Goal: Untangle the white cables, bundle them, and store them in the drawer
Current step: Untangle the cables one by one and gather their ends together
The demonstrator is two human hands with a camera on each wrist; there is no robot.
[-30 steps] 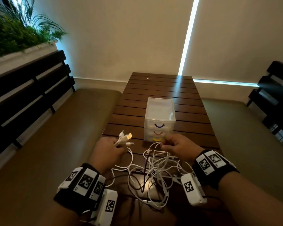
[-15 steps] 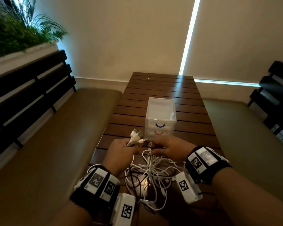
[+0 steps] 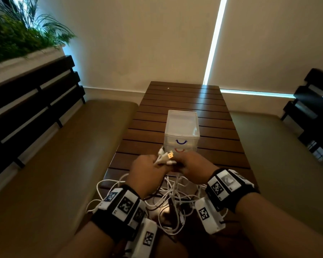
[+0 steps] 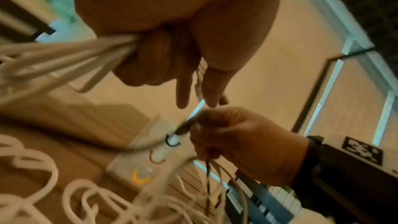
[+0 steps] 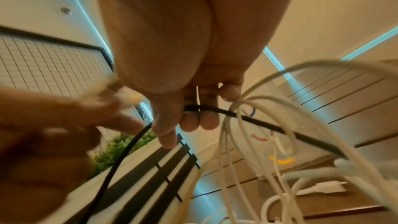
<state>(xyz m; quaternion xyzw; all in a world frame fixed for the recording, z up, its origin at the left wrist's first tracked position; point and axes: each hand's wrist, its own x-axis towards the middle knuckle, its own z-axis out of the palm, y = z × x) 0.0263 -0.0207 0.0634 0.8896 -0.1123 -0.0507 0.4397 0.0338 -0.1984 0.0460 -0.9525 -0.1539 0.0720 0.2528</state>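
Observation:
A tangle of white cables (image 3: 168, 200) lies on the near end of the table, with a black cable mixed in. My left hand (image 3: 147, 174) grips a bunch of white cable ends; their USB plugs (image 3: 166, 157) stick out past the fingers. In the left wrist view its curled fingers (image 4: 163, 57) clamp the white strands (image 4: 64, 57). My right hand (image 3: 192, 168), close beside the left, pinches the black cable (image 5: 258, 120), and white cable loops (image 5: 247, 142) hang by its fingers. Just beyond both hands stands a small clear drawer unit (image 3: 182, 133) with blue, red and yellow handles, all its drawers shut.
The dark slatted wooden table (image 3: 185, 101) runs away to a wall. Padded benches flank it on the left (image 3: 63, 164) and right (image 3: 278, 146), with black slatted backrests (image 3: 26, 108). A planter with green plants (image 3: 17, 38) sits at the upper left.
Both hands have risen and come together in front of the drawer unit. The left hand carried the plug ends to the right, and the cables are pulled up from the pile.

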